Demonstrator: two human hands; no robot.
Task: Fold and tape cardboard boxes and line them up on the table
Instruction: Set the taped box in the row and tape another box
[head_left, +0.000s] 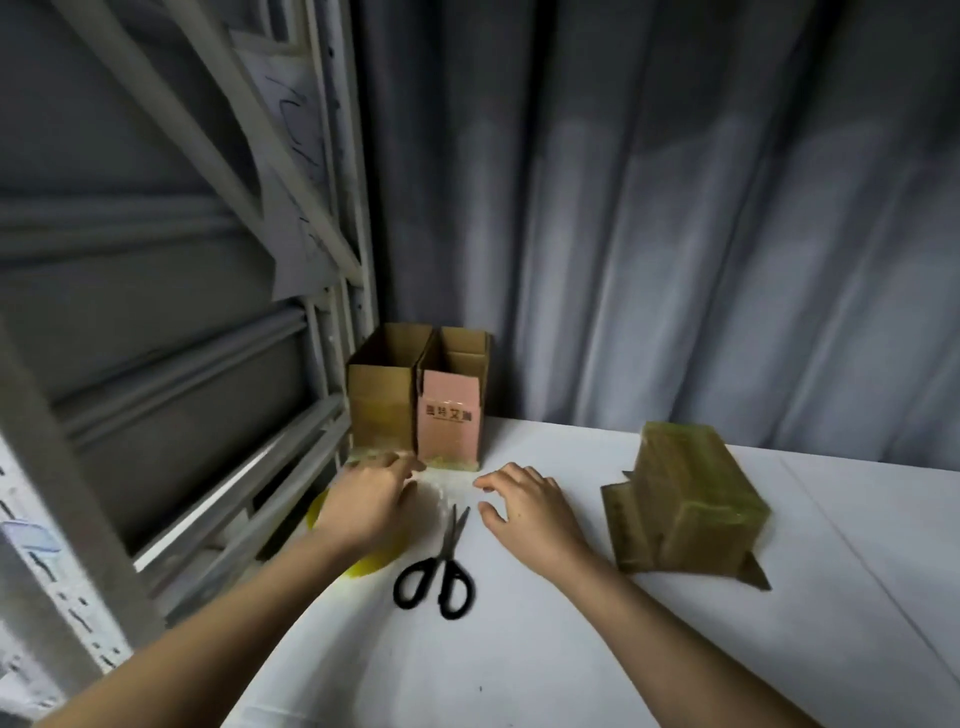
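Two open-topped cardboard boxes stand side by side at the table's back left corner: a plain brown box (382, 400) and a box with a pink printed front (451, 415). Tape shows along their bottom edges. My left hand (371, 499) lies over a yellow tape roll (363, 564), and its fingers reach to the foot of the brown box. My right hand (524, 506) hovers palm down with spread fingers just right of the pink box. Black-handled scissors (441, 566) lie between my forearms. A faint clear strip of tape (447, 488) seems to lie between my hands.
A tape-wrapped bundle of flat cardboard (691, 499) sits on the right of the white table (571, 649). A grey metal rack (171, 364) runs along the left edge, and a grey curtain (675, 208) hangs behind.
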